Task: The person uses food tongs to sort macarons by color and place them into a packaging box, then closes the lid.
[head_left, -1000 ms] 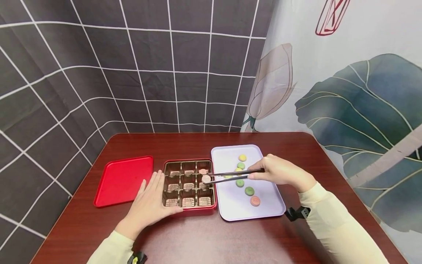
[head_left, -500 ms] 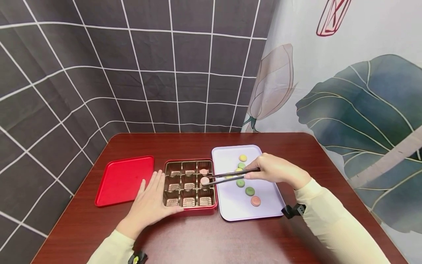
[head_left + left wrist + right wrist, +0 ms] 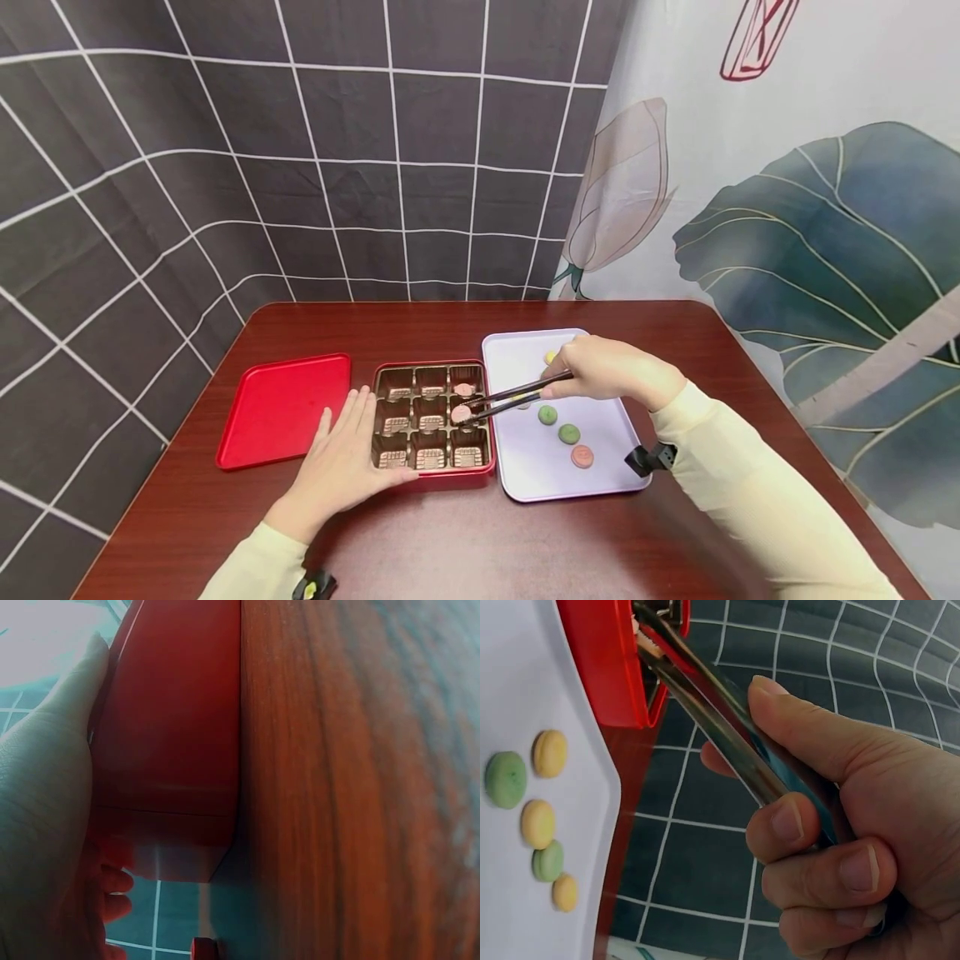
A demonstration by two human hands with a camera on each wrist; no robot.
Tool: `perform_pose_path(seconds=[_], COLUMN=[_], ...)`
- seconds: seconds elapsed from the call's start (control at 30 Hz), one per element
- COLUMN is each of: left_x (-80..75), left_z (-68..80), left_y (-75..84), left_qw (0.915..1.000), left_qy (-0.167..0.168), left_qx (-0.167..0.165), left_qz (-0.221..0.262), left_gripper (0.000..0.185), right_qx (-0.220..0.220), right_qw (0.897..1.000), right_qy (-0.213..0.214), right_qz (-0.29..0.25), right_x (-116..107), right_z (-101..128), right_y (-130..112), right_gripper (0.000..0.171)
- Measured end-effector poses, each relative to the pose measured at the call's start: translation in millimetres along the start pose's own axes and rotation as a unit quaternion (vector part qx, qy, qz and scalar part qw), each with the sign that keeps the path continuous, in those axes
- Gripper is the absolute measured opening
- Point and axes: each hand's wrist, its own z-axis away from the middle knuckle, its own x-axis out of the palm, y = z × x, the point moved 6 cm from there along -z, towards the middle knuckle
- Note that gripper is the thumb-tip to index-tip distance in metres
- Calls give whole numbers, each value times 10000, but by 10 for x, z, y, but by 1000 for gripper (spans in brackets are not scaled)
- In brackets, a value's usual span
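Observation:
My right hand (image 3: 611, 367) holds a pair of dark tongs (image 3: 534, 386), its fingers curled round them in the right wrist view. The tongs' tips reach into the middle right compartment of a red box (image 3: 457, 478) with a gold divided insert. At those tips is a pink macaron (image 3: 461, 413); whether it rests on the compartment floor I cannot tell. Another pink macaron (image 3: 463, 390) lies in the back right compartment. My left hand (image 3: 337, 462) rests with straight fingers along the box's left side, thumb at its front edge. The left wrist view shows the red box wall (image 3: 172, 712) beside that hand.
A pale lilac tray (image 3: 555, 490) touches or nearly touches the box's right side. On it lie green macarons (image 3: 569, 434), a pink macaron (image 3: 582, 456) and yellow macarons (image 3: 550, 754). A red lid (image 3: 281, 417) lies flat at the left of the wooden table (image 3: 450, 542).
My right hand has moved left and slightly away from me, and the tongs slope more steeply. The pink macaron at their tips has shifted slightly left and lower. My left hand stays put.

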Motion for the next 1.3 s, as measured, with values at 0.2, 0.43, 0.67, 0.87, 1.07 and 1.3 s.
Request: perform_pose_path(seconds=[0.2,0.43,0.67,0.87,1.07,1.3], left_x=[1,5,-6,-1,9,16], left_z=[3,3,-1,7,11,-2], left_y=[-4,-1,4,3,-4,-19], left_qw=[10000,10000,10000,10000,10000,9998], left_qy=[28,-16,-35,-27,-48,-122], left_qx=[5,-14,-10,-18,-17,-67], left_qz=[7,48,9,31,50,132], left_gripper=[125,125,127,127,125,125], right_qx=[204,286,357,325,257,570], right_qw=[9996,9991,9988,9992,9994,9943], right_qy=[-216,-297,-296,-198,92,333], right_qz=[-2,138,160,101,-223,-841], right_x=[-62,-75,-85,-77,-47,-26], right_z=[-94,-134,-132,-88,49,317], right_y=[-73,-109,-117,-85,19,164], right_gripper=[14,11,9,13,17,18])
